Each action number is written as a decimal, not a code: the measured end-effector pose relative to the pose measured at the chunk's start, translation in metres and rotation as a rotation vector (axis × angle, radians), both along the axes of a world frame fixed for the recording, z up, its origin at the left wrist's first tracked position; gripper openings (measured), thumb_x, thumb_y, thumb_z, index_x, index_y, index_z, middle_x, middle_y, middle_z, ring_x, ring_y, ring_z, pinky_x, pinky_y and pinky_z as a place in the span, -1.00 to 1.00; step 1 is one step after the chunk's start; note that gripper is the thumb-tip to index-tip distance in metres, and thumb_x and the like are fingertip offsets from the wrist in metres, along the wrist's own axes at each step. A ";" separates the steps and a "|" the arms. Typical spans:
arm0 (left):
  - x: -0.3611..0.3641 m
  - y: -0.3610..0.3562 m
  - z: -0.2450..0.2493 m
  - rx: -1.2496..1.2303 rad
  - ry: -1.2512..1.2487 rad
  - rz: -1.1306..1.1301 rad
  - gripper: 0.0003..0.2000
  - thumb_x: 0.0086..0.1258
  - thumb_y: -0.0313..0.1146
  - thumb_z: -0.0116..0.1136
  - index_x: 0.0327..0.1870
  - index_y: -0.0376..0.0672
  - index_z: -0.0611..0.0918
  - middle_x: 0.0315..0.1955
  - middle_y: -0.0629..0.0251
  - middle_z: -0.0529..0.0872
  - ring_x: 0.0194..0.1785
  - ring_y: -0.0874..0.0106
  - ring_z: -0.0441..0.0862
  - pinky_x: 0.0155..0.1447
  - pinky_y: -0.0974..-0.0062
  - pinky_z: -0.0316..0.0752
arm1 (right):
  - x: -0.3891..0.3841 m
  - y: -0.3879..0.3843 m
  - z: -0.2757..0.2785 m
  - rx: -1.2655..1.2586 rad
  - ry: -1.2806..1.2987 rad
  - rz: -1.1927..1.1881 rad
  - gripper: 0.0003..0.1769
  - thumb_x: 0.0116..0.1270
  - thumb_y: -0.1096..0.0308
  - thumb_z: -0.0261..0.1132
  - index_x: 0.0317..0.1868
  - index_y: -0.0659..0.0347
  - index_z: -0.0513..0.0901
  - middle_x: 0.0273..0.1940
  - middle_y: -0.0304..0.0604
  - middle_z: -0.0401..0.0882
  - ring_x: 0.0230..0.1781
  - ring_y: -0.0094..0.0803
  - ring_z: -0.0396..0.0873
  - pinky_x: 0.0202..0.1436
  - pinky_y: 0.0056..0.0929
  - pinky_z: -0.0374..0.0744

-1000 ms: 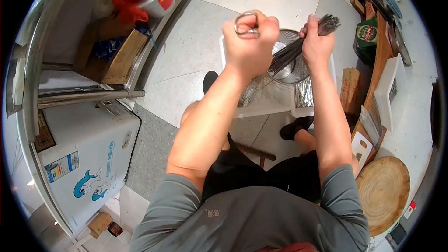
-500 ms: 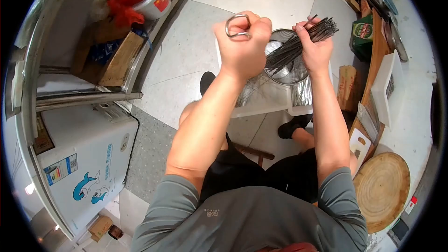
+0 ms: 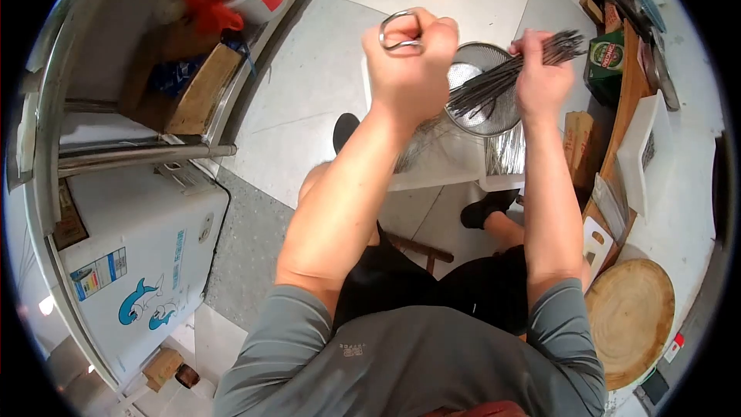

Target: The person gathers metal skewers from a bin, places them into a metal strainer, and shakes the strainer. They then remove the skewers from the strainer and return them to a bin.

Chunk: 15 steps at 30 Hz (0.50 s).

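Note:
My left hand (image 3: 413, 66) is closed in a fist around steel scissors (image 3: 400, 46); their loop handle shows above the knuckles, the blades hidden. My right hand (image 3: 544, 81) grips a bundle of thin dark skewers (image 3: 494, 85) around its upper right part. The lower left ends of the bundle reach close to my left fist, above a round mesh strainer (image 3: 494, 127). Beneath the strainer is a white plastic tub (image 3: 436, 176). Silvery skewers (image 3: 505, 153) lie in the compartment at its right side.
A shelf with a cardboard box (image 3: 197, 93) and a white bucket (image 3: 258, 0) stands at the left, above a white freezer (image 3: 143, 262). To the right are a green box (image 3: 606, 62), a white tray (image 3: 644, 150) and a round wooden board (image 3: 629, 320). A wooden stool (image 3: 440, 253) shows between my legs.
My right hand and the bundle have moved right and slightly up, with the bundle lying flatter. My left fist has shifted a little up and right, still holding the scissors.

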<state>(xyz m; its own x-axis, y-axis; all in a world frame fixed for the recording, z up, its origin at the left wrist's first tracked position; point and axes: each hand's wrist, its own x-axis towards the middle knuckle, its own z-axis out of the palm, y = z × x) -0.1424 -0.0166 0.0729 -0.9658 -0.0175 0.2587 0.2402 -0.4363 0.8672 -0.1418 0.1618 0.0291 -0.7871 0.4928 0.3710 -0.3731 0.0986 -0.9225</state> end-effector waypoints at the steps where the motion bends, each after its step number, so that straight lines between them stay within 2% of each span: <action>1: 0.000 0.000 0.001 0.037 -0.016 -0.004 -0.68 0.16 -0.52 0.06 -0.77 -0.21 0.27 -0.75 0.57 0.27 -0.61 0.71 0.12 -0.55 0.61 0.05 | 0.002 0.002 -0.002 0.070 -0.039 -0.022 -0.84 0.29 0.41 0.28 -0.38 0.34 0.55 -0.47 -0.23 0.60 -0.48 -0.55 0.51 -0.30 -0.55 0.50; 3: -0.002 -0.005 -0.002 0.072 -0.045 -0.024 -0.69 0.16 -0.52 0.07 -0.77 -0.22 0.29 -0.75 0.56 0.28 -0.60 0.70 0.12 -0.54 0.62 0.06 | 0.006 0.004 -0.008 0.150 -0.077 0.019 -0.91 0.24 0.48 0.27 -0.33 0.36 0.61 -0.35 -0.18 0.67 -0.34 -0.53 0.58 -0.15 -0.55 0.52; 6: -0.006 -0.011 -0.005 0.018 0.042 0.002 -0.74 0.17 -0.39 0.01 -0.73 -0.19 0.36 -0.80 0.31 0.38 -0.72 0.57 0.23 -0.70 0.55 0.12 | 0.012 0.009 -0.013 0.197 -0.086 0.044 -0.92 0.23 0.49 0.29 -0.34 0.36 0.64 -0.34 -0.20 0.66 -0.32 -0.53 0.59 -0.14 -0.56 0.51; 7: -0.005 -0.010 -0.005 0.015 0.043 0.003 -0.74 0.18 -0.39 0.00 -0.73 -0.19 0.37 -0.80 0.31 0.38 -0.72 0.57 0.24 -0.71 0.55 0.12 | 0.010 0.009 -0.012 0.176 -0.036 0.106 -0.92 0.24 0.49 0.28 -0.32 0.35 0.60 -0.37 -0.20 0.64 -0.39 -0.54 0.57 -0.21 -0.56 0.52; 9: -0.004 -0.009 -0.004 0.011 0.044 0.003 -0.73 0.20 -0.39 0.00 -0.72 -0.20 0.37 -0.81 0.31 0.38 -0.72 0.58 0.24 -0.71 0.55 0.13 | 0.008 0.003 -0.012 0.041 -0.105 0.078 -0.92 0.26 0.48 0.27 -0.34 0.33 0.56 -0.43 -0.21 0.60 -0.46 -0.55 0.53 -0.29 -0.56 0.51; 12: -0.004 -0.010 -0.003 -0.089 0.105 -0.001 -0.73 0.22 -0.39 -0.01 -0.71 -0.20 0.38 -0.79 0.32 0.39 -0.72 0.57 0.26 -0.71 0.55 0.15 | 0.003 0.000 -0.012 -0.092 -0.067 0.018 -0.84 0.30 0.44 0.27 -0.38 0.28 0.47 -0.54 -0.25 0.48 -0.56 -0.56 0.44 -0.42 -0.55 0.48; 14: -0.007 -0.010 -0.004 -0.052 0.033 0.000 -0.71 0.18 -0.48 0.05 -0.75 -0.22 0.34 -0.77 0.48 0.33 -0.64 0.68 0.19 -0.61 0.60 0.10 | 0.007 -0.008 -0.005 -0.145 0.030 -0.037 -0.82 0.30 0.42 0.28 -0.40 0.27 0.46 -0.56 -0.26 0.46 -0.58 -0.56 0.42 -0.43 -0.54 0.47; 15: -0.008 -0.011 -0.005 -0.034 -0.003 0.006 -0.70 0.16 -0.52 0.08 -0.76 -0.23 0.32 -0.76 0.57 0.30 -0.60 0.73 0.16 -0.56 0.63 0.07 | 0.010 -0.003 -0.003 -0.144 0.087 0.021 -0.84 0.28 0.46 0.28 -0.40 0.31 0.48 -0.53 -0.24 0.52 -0.52 -0.53 0.49 -0.35 -0.53 0.51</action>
